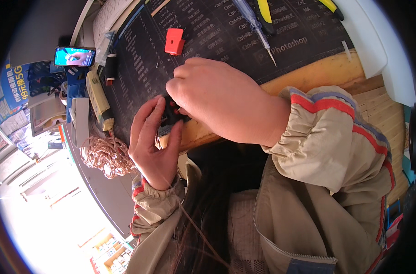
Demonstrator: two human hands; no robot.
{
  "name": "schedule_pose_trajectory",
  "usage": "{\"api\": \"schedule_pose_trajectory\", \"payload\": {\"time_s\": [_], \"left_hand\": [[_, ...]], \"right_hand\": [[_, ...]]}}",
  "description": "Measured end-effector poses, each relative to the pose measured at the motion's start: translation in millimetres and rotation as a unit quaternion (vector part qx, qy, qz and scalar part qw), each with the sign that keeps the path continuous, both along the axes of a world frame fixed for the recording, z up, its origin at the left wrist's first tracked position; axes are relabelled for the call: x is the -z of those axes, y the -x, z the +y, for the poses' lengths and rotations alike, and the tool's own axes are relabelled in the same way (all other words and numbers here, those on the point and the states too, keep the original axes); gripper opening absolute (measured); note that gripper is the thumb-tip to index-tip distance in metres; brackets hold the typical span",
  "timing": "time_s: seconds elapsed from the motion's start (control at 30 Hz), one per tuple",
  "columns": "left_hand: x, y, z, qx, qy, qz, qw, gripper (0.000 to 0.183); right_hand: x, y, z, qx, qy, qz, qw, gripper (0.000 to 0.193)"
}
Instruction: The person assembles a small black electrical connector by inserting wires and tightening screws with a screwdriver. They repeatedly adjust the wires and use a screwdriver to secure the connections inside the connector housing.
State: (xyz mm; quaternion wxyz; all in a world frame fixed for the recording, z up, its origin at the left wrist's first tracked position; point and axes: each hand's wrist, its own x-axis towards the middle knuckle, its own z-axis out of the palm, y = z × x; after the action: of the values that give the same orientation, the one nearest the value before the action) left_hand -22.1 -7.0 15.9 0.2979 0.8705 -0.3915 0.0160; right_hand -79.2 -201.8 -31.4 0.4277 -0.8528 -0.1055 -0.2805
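Note:
A small black part (pixel 169 119) with a bit of red on it lies between the fingers and thumb of my left hand (pixel 151 139), at the mat's near edge. My right hand (pixel 226 98) is closed above and against it, knuckles up. Its fingertips are mostly hidden, and what they grip, if anything, cannot be made out. A red plastic piece (pixel 173 43) with a small hole stands on the black printed desk mat (pixel 205 34), just beyond my hands.
A clear-handled screwdriver (pixel 252 23) and yellow-and-black plier handles (pixel 265 16) lie at the far right. To the left are a lit phone (pixel 74 56), a black cylindrical piece (pixel 111 67), a long beige block (pixel 97 96) and a bundle of copper-coloured cable (pixel 106 156). A wooden edge (pixel 313 75) borders the mat.

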Motion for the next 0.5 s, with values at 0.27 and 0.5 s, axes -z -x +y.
{"api": "schedule_pose_trajectory", "payload": {"time_s": [0.27,0.5], "left_hand": [[6.0,-8.9,5.3,-0.013,0.099,0.129,0.986,0.053],[7.9,-12.3,6.1,-0.018,0.137,0.199,0.97,0.059]], "right_hand": [[-1.4,-0.7,-0.6,0.001,0.009,0.015,1.0,0.006],[-3.1,1.8,-1.1,-0.004,-0.005,0.012,1.0,0.007]]}}
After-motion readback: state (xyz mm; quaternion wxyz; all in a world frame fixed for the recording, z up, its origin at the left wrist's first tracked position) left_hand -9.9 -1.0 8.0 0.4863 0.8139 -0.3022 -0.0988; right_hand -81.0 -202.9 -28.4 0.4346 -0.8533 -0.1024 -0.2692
